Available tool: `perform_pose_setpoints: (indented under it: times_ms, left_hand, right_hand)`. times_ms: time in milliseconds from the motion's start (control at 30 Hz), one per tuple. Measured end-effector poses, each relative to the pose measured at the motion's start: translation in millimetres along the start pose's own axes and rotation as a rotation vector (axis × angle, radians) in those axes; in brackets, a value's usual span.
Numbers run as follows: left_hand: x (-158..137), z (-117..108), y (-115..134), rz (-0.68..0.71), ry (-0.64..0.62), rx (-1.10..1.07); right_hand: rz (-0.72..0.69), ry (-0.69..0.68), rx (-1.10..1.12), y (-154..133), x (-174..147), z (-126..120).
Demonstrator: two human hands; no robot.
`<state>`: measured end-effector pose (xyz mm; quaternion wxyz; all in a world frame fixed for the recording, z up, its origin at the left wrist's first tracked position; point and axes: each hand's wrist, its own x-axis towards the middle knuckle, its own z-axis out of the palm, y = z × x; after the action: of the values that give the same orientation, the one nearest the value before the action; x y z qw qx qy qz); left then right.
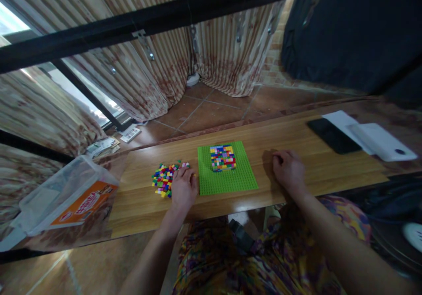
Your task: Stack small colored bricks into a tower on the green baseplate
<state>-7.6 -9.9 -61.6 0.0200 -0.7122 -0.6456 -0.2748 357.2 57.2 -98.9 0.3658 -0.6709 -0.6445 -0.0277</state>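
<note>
A green studded baseplate (227, 186) lies on the wooden table, bearing a square block built of many-coloured toy bricks (223, 158). Left of the plate is a loose heap of small coloured bricks (162, 178). My left hand (184, 186) rests at the heap's right side, fingers bent over the bricks and thumb apart, close to the plate's left edge; its fingertips are partly hidden. To the right of the plate, my right hand (289, 172) lies on the table with its fingers curled in, and nothing shows in it.
A clear plastic tub (66, 194) with an orange label stands at the table's left end. On the right lie a dark phone-like slab (333, 135) and a white box (384, 142). A black metal bar (211, 8) crosses beyond the table, before striped curtains (148, 75).
</note>
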Motion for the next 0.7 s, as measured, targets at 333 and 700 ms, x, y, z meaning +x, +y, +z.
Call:
perform_pose_setpoints:
  times_ms: [333,700]
  left_hand:
    - [3,-1,-2,0.036,-0.036,0.113]
    - [23,-10,41,0.148,-0.009,-0.118]
  right_hand:
    - [-0.017,-0.002,0.001,-2,1,-2]
    - [-0.006,0.002,-0.004,-4,1,-3]
